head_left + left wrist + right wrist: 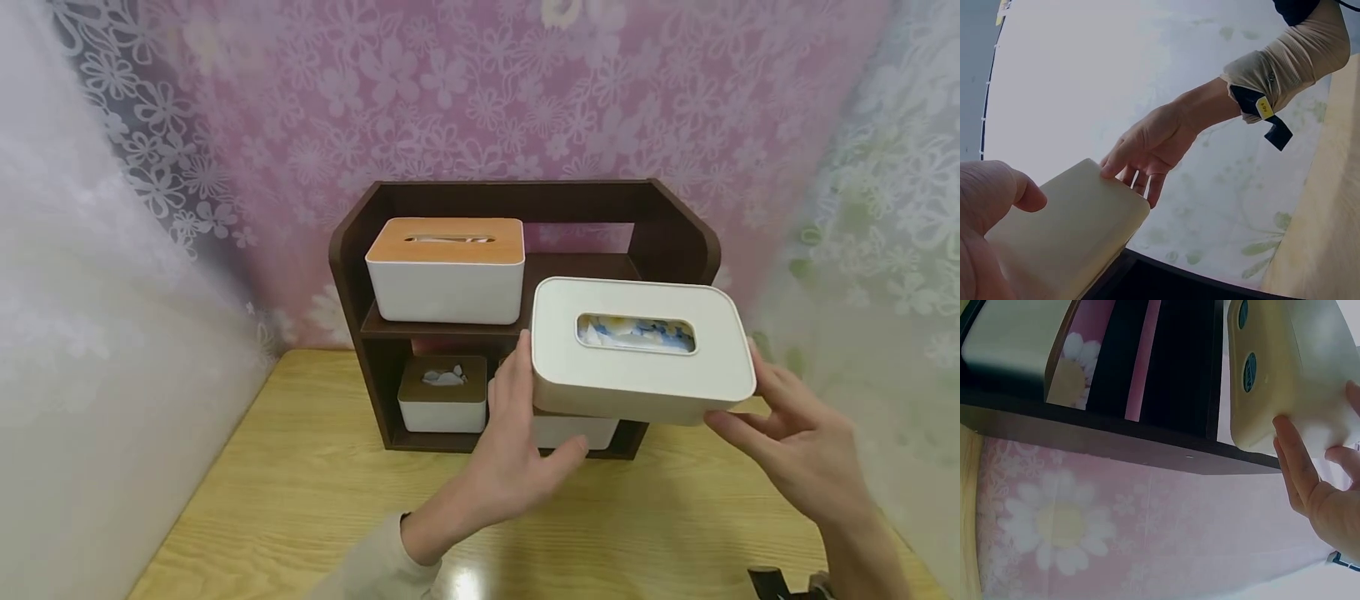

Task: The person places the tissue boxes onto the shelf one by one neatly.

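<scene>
A: From the head view, where is the cream tissue box?
B: Held in the air in front of the dark wooden shelf, at its right half. The left hand clasps its left end, the right hand its right end, fingers curled round the edges.
A: What else is around?
B: A white box with a wooden lid fills the upper shelf's left side. Below sit a small brown-lidded box and, behind the left hand, another white box. The shelf stands on the wooden surface.
A: Left wrist view?
B: The box's pale end, thumb on it, the right hand's fingers at the far corner.
A: Right wrist view?
B: The box's underside just beside the shelf's edge, right fingers pressed on its end.
</scene>
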Demonstrator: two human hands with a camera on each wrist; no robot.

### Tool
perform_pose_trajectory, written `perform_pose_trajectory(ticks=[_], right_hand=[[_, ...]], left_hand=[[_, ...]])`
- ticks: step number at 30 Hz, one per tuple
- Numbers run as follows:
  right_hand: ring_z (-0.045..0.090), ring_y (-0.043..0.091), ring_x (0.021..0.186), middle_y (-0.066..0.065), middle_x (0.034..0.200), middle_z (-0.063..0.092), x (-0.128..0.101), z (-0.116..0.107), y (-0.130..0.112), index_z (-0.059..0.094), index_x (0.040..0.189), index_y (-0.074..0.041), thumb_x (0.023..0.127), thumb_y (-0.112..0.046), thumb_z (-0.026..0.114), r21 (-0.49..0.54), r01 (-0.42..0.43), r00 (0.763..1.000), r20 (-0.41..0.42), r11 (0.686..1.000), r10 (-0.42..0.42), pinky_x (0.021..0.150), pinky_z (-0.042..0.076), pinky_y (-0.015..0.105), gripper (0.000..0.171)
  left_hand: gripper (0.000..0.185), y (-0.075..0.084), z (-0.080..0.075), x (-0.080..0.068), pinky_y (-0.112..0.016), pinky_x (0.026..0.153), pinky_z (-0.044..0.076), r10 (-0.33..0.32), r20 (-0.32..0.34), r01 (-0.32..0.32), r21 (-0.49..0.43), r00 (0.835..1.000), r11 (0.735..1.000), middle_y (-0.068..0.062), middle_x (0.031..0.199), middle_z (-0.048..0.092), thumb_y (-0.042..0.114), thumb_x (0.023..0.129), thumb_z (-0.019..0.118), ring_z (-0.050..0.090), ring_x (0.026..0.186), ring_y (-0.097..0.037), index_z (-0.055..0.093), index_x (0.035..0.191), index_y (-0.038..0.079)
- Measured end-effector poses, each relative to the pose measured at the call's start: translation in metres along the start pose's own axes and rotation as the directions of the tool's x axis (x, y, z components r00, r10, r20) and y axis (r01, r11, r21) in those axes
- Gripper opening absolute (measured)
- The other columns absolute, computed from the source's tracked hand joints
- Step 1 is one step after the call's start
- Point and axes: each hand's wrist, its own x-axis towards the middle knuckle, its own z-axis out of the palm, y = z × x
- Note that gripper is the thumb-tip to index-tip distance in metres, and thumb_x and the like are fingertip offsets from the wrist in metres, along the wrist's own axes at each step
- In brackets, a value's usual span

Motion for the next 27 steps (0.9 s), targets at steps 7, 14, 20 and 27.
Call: perform_pose_trajectory(ticks=[7, 14, 20, 27], right_hand=[[0.052, 0.021, 0.125, 0.023, 0.149, 0.045, 0.011, 0.001, 0.002, 0.034, 0.14, 0.021, 0.072, 0.035, 0.062, -0.053, -0.021, 1.0, -0.017, 0.998, 0.02, 0.08, 0.056, 0.025, 0.075], [0.057, 0.013, 0.109, 0.017, 0.151, 0.045, 0.021, 0.001, 0.001, 0.038, 0.145, 0.01, 0.073, 0.034, 0.061, -0.171, -0.119, 0.993, -0.025, 0.978, 0.117, 0.079, 0.056, 0.024, 0.08], [0.059, 0.011, 0.106, 0.014, 0.151, 0.046, 0.019, 0.0, 0.004, 0.039, 0.147, 0.006, 0.074, 0.034, 0.061, -0.209, -0.172, 0.985, -0.055, 0.963, 0.164, 0.078, 0.056, 0.024, 0.081], [0.059, 0.011, 0.11, 0.01, 0.149, 0.049, 0.029, 0.004, 0.013, 0.041, 0.147, 0.003, 0.078, 0.029, 0.062, -0.217, -0.151, 0.988, -0.066, 0.964, 0.14, 0.081, 0.055, 0.021, 0.077]], left_hand=[[0.108, -0.003, -0.003, 0.012, -0.052, 0.109, 0.027, -0.028, -0.017, 0.027, -0.024, 0.999, 0.999, -0.001, 0.163, 0.009, 0.018, 0.083, 0.068, 0.012, 0.141, -0.02, -0.007, 0.16, 0.02], [0.105, -0.005, -0.002, 0.015, -0.053, 0.11, 0.027, -0.13, -0.032, 0.127, -0.084, 0.991, 0.988, 0.003, 0.163, 0.007, 0.02, 0.083, 0.066, 0.012, 0.141, -0.016, -0.006, 0.16, 0.021], [0.105, -0.008, 0.0, 0.018, -0.05, 0.109, 0.03, -0.133, -0.023, 0.131, -0.078, 0.991, 0.988, 0.004, 0.163, 0.007, 0.019, 0.084, 0.066, 0.013, 0.14, -0.017, -0.007, 0.16, 0.024], [0.103, -0.012, -0.009, 0.027, -0.048, 0.107, 0.033, -0.079, -0.059, 0.079, -0.005, 0.995, 0.997, 0.0, 0.162, 0.014, 0.016, 0.084, 0.066, 0.02, 0.136, -0.021, -0.003, 0.161, 0.017]])
